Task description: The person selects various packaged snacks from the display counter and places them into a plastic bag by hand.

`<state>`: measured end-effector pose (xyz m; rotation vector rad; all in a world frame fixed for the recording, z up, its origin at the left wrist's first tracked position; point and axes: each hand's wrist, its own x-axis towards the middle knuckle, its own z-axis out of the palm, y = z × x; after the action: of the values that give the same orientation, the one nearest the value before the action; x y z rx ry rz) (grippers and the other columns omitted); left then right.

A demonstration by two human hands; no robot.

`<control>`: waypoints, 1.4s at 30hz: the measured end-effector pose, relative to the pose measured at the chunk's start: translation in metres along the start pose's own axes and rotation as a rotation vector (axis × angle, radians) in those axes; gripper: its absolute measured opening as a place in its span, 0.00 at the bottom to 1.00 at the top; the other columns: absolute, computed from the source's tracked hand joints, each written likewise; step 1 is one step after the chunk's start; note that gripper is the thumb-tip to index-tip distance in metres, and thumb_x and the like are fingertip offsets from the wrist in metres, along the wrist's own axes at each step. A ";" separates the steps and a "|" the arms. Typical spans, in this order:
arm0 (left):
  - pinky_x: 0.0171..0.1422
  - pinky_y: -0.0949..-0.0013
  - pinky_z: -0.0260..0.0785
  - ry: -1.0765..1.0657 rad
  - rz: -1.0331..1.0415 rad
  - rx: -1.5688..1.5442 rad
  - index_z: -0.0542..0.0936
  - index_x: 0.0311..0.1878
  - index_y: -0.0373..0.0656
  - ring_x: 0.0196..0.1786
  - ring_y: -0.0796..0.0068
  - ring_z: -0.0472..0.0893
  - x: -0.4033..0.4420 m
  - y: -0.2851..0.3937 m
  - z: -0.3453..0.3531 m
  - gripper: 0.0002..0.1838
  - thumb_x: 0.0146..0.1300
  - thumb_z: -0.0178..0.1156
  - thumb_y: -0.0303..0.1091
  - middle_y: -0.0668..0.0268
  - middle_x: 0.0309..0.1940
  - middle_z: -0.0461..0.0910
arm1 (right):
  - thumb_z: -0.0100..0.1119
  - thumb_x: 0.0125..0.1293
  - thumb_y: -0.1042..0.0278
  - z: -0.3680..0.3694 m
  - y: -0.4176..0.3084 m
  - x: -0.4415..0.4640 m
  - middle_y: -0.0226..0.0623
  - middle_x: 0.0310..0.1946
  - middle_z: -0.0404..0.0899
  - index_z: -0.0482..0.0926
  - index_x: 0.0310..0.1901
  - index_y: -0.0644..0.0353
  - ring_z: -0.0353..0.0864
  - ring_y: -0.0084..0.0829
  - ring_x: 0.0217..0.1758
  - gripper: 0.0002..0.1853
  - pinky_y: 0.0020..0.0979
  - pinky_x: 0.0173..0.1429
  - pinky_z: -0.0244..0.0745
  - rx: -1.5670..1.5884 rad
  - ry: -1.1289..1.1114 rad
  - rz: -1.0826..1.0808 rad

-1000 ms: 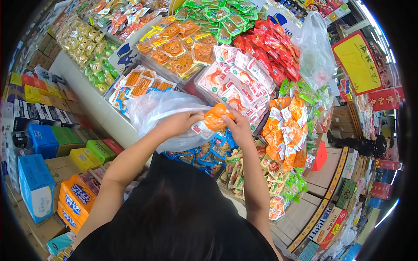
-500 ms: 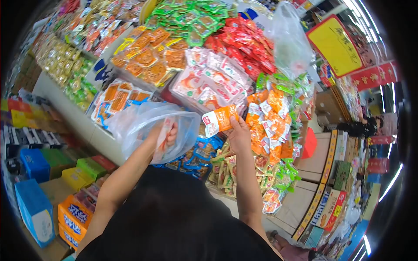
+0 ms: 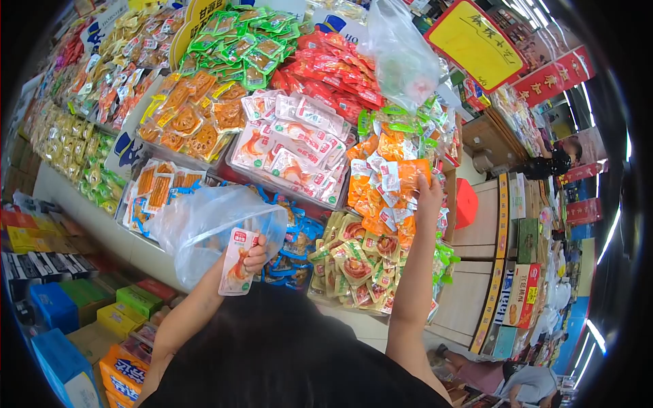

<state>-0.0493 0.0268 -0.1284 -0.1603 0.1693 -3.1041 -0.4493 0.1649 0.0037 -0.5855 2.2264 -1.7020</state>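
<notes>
Closed round a white and pink snack packet point(image 3: 238, 264), my left hand point(image 3: 255, 255) is at the mouth of a clear plastic bag point(image 3: 197, 228). The bag rests over blue packets point(image 3: 294, 238) and the bin of orange strip snacks. My right hand point(image 3: 427, 194) pinches an orange packet point(image 3: 408, 175) just above the pile of orange and white packets point(image 3: 371, 194). White and pink packets point(image 3: 292, 146) fill the bin between the hands, with tan packets point(image 3: 357, 262) nearer to me.
Red packets point(image 3: 333, 71) and green packets point(image 3: 241, 47) lie farther back. A second plastic bag point(image 3: 401, 61) hangs near a yellow sign point(image 3: 476, 44). Boxes point(image 3: 58, 306) stand at the left. One person point(image 3: 554, 160) is at the right, another point(image 3: 524, 381) at lower right.
My right hand has moved right with the orange packet, over the orange pile. My left hand has come out of the bag and shows a white and pink packet. The view has shifted.
</notes>
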 end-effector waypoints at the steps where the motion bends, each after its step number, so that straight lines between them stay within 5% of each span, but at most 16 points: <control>1: 0.22 0.70 0.59 -0.023 -0.012 -0.007 0.73 0.45 0.42 0.20 0.73 0.68 0.001 -0.001 0.002 0.19 0.67 0.39 0.45 0.66 0.23 0.70 | 0.53 0.63 0.65 -0.003 0.002 -0.001 0.37 0.42 0.77 0.72 0.47 0.62 0.78 0.27 0.39 0.14 0.28 0.40 0.73 0.007 0.009 -0.002; 3: 0.22 0.70 0.59 -0.066 -0.032 -0.017 0.73 0.45 0.41 0.20 0.73 0.68 0.003 -0.003 0.005 0.19 0.67 0.39 0.45 0.66 0.23 0.70 | 0.56 0.60 0.66 0.002 -0.006 -0.014 0.45 0.46 0.74 0.70 0.51 0.66 0.73 0.40 0.49 0.19 0.38 0.54 0.66 -0.978 0.344 -0.643; 4: 0.23 0.70 0.59 -0.085 -0.041 -0.024 0.73 0.45 0.41 0.20 0.73 0.68 0.004 -0.004 0.007 0.19 0.67 0.39 0.45 0.66 0.23 0.70 | 0.57 0.58 0.67 0.003 -0.013 -0.024 0.50 0.50 0.70 0.68 0.54 0.67 0.67 0.48 0.55 0.23 0.42 0.63 0.55 -0.894 0.293 -0.632; 7: 0.23 0.70 0.60 -0.139 -0.072 -0.038 0.73 0.46 0.41 0.20 0.73 0.68 0.006 -0.007 0.013 0.19 0.67 0.39 0.45 0.65 0.24 0.70 | 0.56 0.59 0.68 0.014 -0.034 -0.057 0.47 0.49 0.72 0.69 0.53 0.65 0.69 0.43 0.54 0.20 0.38 0.60 0.60 -0.810 0.210 -0.713; 11: 0.24 0.69 0.62 -0.109 -0.043 0.012 0.72 0.49 0.38 0.21 0.73 0.71 0.005 -0.016 0.023 0.22 0.66 0.42 0.48 0.66 0.24 0.71 | 0.56 0.60 0.67 0.052 -0.033 -0.119 0.42 0.43 0.77 0.75 0.46 0.63 0.75 0.35 0.48 0.14 0.30 0.52 0.68 -0.346 -0.228 -0.346; 18: 0.27 0.68 0.62 -0.052 0.089 -0.027 0.72 0.47 0.38 0.21 0.72 0.68 0.004 -0.033 0.042 0.18 0.68 0.40 0.42 0.66 0.23 0.68 | 0.52 0.63 0.66 0.101 -0.013 -0.220 0.40 0.42 0.78 0.74 0.46 0.63 0.79 0.32 0.42 0.13 0.31 0.48 0.72 -0.210 -0.973 -0.230; 19: 0.28 0.68 0.63 -0.072 0.141 0.007 0.72 0.47 0.38 0.22 0.72 0.68 0.005 -0.034 0.045 0.18 0.68 0.40 0.42 0.66 0.24 0.68 | 0.52 0.63 0.66 0.106 -0.011 -0.228 0.40 0.42 0.78 0.74 0.46 0.63 0.79 0.32 0.42 0.13 0.31 0.48 0.72 -0.186 -1.003 -0.221; 21: 0.28 0.68 0.63 -0.207 0.172 -0.024 0.72 0.48 0.38 0.22 0.72 0.68 0.014 -0.034 0.046 0.18 0.68 0.40 0.41 0.66 0.24 0.69 | 0.48 0.66 0.64 0.110 -0.003 -0.241 0.40 0.41 0.77 0.72 0.49 0.66 0.78 0.30 0.41 0.15 0.30 0.46 0.72 0.333 -1.112 0.263; 25: 0.29 0.68 0.63 -0.133 0.264 0.052 0.72 0.47 0.39 0.23 0.72 0.68 0.018 -0.037 0.058 0.19 0.69 0.38 0.44 0.66 0.23 0.69 | 0.49 0.67 0.58 0.113 -0.005 -0.253 0.34 0.36 0.76 0.69 0.47 0.63 0.77 0.22 0.39 0.16 0.23 0.43 0.72 0.636 -1.151 0.525; 31: 0.29 0.69 0.65 -0.008 0.341 0.158 0.72 0.49 0.38 0.24 0.73 0.70 0.011 -0.040 0.064 0.22 0.69 0.39 0.47 0.66 0.25 0.70 | 0.52 0.65 0.58 0.122 -0.011 -0.273 0.32 0.36 0.76 0.70 0.46 0.63 0.77 0.21 0.36 0.16 0.22 0.41 0.72 0.565 -1.215 0.680; 33: 0.36 0.68 0.68 0.619 0.397 0.622 0.73 0.50 0.38 0.30 0.72 0.72 0.007 -0.043 0.086 0.20 0.67 0.45 0.45 0.63 0.31 0.73 | 0.53 0.65 0.61 0.130 -0.003 -0.282 0.32 0.37 0.76 0.71 0.46 0.63 0.77 0.21 0.38 0.15 0.22 0.42 0.71 0.640 -1.148 0.679; 35: 0.42 0.67 0.71 0.663 0.437 0.750 0.72 0.51 0.39 0.36 0.70 0.75 -0.003 -0.040 0.101 0.18 0.62 0.52 0.40 0.64 0.36 0.76 | 0.52 0.65 0.64 0.132 0.000 -0.285 0.32 0.39 0.77 0.71 0.47 0.64 0.77 0.20 0.41 0.14 0.23 0.44 0.72 0.700 -0.998 0.650; 37: 0.51 0.63 0.67 0.782 0.624 1.788 0.71 0.53 0.40 0.45 0.63 0.74 -0.021 -0.031 0.117 0.21 0.55 0.59 0.32 0.61 0.43 0.74 | 0.52 0.65 0.66 0.127 -0.012 -0.282 0.32 0.40 0.77 0.71 0.48 0.65 0.76 0.19 0.41 0.13 0.23 0.46 0.71 0.676 -0.908 0.619; 38: 0.51 0.63 0.67 0.781 0.619 1.785 0.71 0.53 0.40 0.45 0.63 0.74 -0.031 -0.026 0.129 0.21 0.55 0.59 0.32 0.61 0.43 0.74 | 0.51 0.65 0.68 0.124 -0.016 -0.278 0.32 0.41 0.77 0.71 0.48 0.65 0.76 0.19 0.42 0.13 0.23 0.47 0.71 0.658 -0.817 0.575; 40: 0.59 0.57 0.60 0.812 0.840 2.742 0.71 0.54 0.41 0.53 0.56 0.69 -0.052 -0.015 0.152 0.26 0.48 0.64 0.28 0.58 0.49 0.71 | 0.50 0.65 0.69 0.123 -0.012 -0.273 0.33 0.42 0.76 0.71 0.48 0.65 0.76 0.19 0.42 0.13 0.23 0.48 0.71 0.680 -0.720 0.564; 42: 0.61 0.56 0.56 0.980 0.782 2.768 0.71 0.53 0.42 0.56 0.54 0.66 -0.062 -0.006 0.157 0.27 0.47 0.65 0.28 0.57 0.51 0.68 | 0.50 0.66 0.70 0.125 -0.014 -0.268 0.33 0.41 0.76 0.71 0.48 0.66 0.75 0.18 0.41 0.12 0.22 0.48 0.70 0.715 -0.592 0.563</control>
<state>0.0282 0.0180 0.0209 0.9236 -2.3690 -0.3037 -0.1552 0.1829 -0.0226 -0.2021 1.1170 -1.5822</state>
